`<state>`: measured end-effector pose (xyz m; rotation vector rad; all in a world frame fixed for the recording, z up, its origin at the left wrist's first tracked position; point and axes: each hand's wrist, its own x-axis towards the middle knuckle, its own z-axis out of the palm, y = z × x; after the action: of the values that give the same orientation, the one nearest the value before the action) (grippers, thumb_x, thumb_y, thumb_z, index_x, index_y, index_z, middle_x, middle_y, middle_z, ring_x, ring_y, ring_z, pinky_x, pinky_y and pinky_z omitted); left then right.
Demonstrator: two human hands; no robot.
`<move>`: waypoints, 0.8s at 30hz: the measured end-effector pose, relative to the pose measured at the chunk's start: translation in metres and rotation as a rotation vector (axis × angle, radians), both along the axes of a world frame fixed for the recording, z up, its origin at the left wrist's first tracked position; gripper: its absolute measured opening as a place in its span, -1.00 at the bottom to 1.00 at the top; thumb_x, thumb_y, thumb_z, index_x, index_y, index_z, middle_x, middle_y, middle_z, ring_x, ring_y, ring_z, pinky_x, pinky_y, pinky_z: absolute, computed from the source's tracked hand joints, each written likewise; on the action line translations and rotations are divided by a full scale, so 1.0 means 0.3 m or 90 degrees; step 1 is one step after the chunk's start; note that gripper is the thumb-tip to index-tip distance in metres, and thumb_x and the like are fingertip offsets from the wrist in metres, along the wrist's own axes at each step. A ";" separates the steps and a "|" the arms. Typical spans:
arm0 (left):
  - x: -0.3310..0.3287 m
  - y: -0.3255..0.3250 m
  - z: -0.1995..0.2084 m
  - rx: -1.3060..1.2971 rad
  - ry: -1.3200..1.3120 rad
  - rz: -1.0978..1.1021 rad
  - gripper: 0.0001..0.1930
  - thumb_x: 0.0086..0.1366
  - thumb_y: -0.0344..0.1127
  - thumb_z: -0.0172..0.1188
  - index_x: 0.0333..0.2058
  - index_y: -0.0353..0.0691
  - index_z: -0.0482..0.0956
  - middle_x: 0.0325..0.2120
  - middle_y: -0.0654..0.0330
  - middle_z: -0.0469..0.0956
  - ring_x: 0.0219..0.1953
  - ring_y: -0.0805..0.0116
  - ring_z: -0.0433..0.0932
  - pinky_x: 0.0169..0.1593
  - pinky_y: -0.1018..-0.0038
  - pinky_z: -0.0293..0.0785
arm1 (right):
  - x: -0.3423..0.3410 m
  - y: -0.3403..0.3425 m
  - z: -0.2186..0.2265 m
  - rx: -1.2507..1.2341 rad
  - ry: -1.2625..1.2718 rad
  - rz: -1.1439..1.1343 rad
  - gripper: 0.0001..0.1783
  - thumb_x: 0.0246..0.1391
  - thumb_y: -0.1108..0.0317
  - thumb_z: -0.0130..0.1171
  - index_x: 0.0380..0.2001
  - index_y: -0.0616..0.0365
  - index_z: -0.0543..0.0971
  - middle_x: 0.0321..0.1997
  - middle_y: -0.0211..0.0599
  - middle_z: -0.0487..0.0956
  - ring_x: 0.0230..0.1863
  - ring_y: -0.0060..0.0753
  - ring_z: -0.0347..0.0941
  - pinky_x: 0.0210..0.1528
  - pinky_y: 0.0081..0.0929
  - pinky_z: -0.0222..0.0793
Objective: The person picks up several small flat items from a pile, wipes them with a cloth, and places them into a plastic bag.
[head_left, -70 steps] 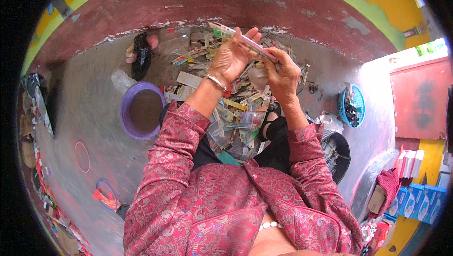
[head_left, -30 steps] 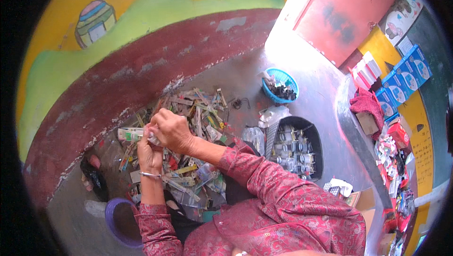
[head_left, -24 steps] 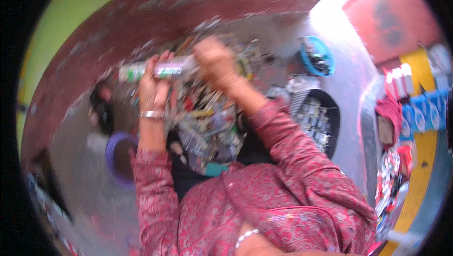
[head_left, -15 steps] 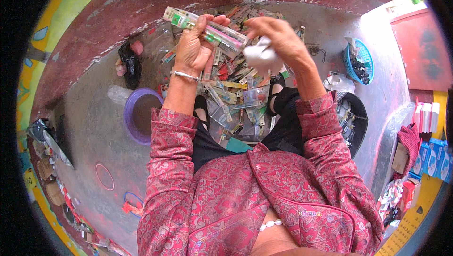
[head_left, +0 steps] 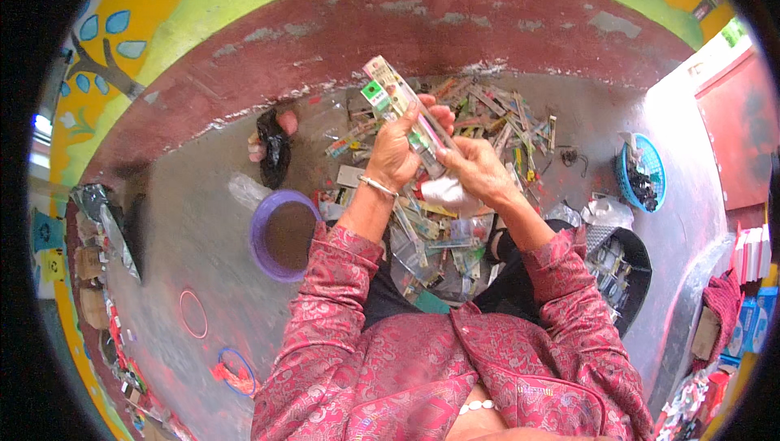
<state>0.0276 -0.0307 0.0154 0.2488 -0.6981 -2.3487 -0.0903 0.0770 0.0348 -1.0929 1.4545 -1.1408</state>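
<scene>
My left hand (head_left: pixel 396 148) is closed around a long, slim clear plastic package (head_left: pixel 390 83) with a green label at its far end. The package slants up to the left, and something pink and green shows through it. Against its near end are the thumb and fingers of my right hand (head_left: pixel 485 171). A white wad (head_left: pixel 449 192), which looks like cloth, is tucked under my right hand's fingers. On the floor beneath both hands lies a wide heap of similar flat packages (head_left: pixel 479 104), partly hidden by my arms.
A purple basin (head_left: pixel 258 238) stands to the left, near a black plastic bag (head_left: pixel 275 148). Over on the right are a blue basket (head_left: pixel 662 173) with dark pieces and a black tub (head_left: pixel 638 278) holding small packages. A dark red wall base (head_left: pixel 390 30) curves behind the heap.
My right hand has come down onto the package's near end with the white wad. The package now points more steeply upward. The whole view has shifted, showing more of the wall.
</scene>
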 end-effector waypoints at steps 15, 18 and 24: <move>-0.045 0.166 0.031 -0.360 -0.333 -0.133 -0.76 0.15 -0.32 0.05 -0.24 -0.33 0.45 -0.38 0.28 0.49 -0.32 0.50 0.45 -0.21 0.50 0.39 | -0.085 -0.070 0.058 -0.528 0.708 -0.188 -0.80 -0.27 0.37 0.16 -0.45 0.07 0.47 -0.44 -0.29 0.38 -0.32 -0.22 0.35 -0.27 -0.36 0.30; -0.017 0.169 0.023 -0.278 -0.326 -0.240 -0.69 0.22 -0.29 -0.01 -0.16 -0.41 0.36 -0.56 0.14 0.50 -0.58 0.42 0.50 -0.48 0.53 0.48 | -0.153 -0.082 0.070 -0.514 0.715 -0.271 -0.78 -0.20 0.39 0.15 -0.38 0.11 0.47 -0.41 -0.21 0.40 -0.32 -0.17 0.36 -0.26 -0.31 0.32; -0.023 0.139 0.076 -0.183 -0.231 -0.212 -0.59 0.25 -0.20 -0.03 -0.02 -0.37 0.27 -0.59 0.25 0.46 -0.62 0.53 0.46 -0.52 0.59 0.44 | -0.497 -0.085 -0.058 -0.206 0.062 -0.479 -0.77 -0.10 0.23 0.17 -0.42 0.16 0.51 -0.43 -0.29 0.51 -0.47 -0.36 0.45 -0.42 -0.41 0.37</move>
<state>0.0207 0.0110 0.0382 0.4678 -1.3285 -2.4957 -0.2394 0.0514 0.0173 -0.8232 1.8715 -1.9198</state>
